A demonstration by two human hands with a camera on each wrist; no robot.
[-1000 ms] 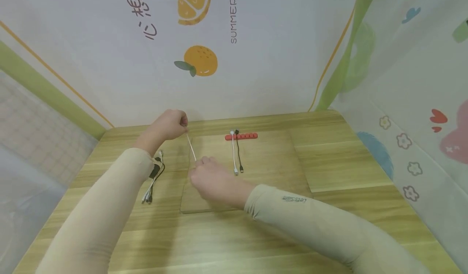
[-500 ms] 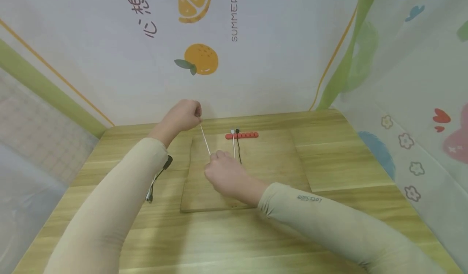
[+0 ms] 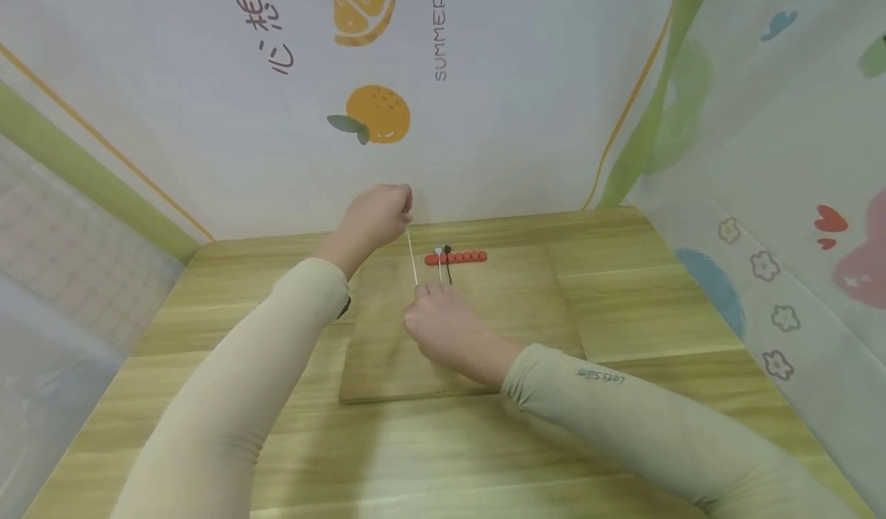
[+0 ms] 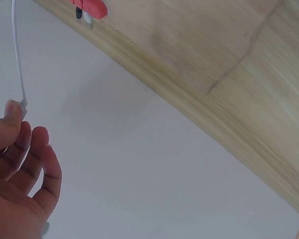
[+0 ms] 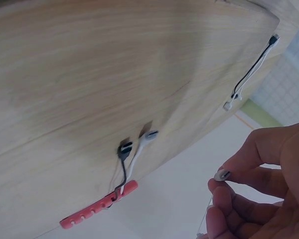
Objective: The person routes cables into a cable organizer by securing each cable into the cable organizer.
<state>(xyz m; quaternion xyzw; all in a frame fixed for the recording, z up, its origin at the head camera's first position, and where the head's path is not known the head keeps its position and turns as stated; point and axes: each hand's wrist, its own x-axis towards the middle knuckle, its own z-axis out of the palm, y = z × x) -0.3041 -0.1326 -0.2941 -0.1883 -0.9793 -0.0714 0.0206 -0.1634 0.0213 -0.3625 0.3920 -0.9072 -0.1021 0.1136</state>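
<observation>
A white charging cable [image 3: 412, 256] is stretched between my two hands above the board. My left hand [image 3: 381, 213] pinches its upper end between thumb and fingers; part of a plug [image 4: 23, 110] shows there in the left wrist view. Lower down, my right hand [image 3: 443, 323] pinches the other end, where a small white connector [image 5: 222, 175] pokes out. Just beyond the right hand lies a red cable organizer [image 3: 474, 257] with a row of slots. A white cable [image 5: 132, 162] and a black cable [image 5: 123, 169] sit in its left slots, their connectors lying on the board.
The thin wooden board [image 3: 388, 373] lies on the wood-grain table [image 3: 208, 396]. Left of it are more black and white cables [image 5: 251, 72], mostly behind the left forearm in the head view. A printed white curtain [image 3: 512, 119] rises behind the table.
Both hands have moved right with the stretched white cable, from the board's left edge to just left of the cables in the organizer. The left forearm now covers most of the loose cables.
</observation>
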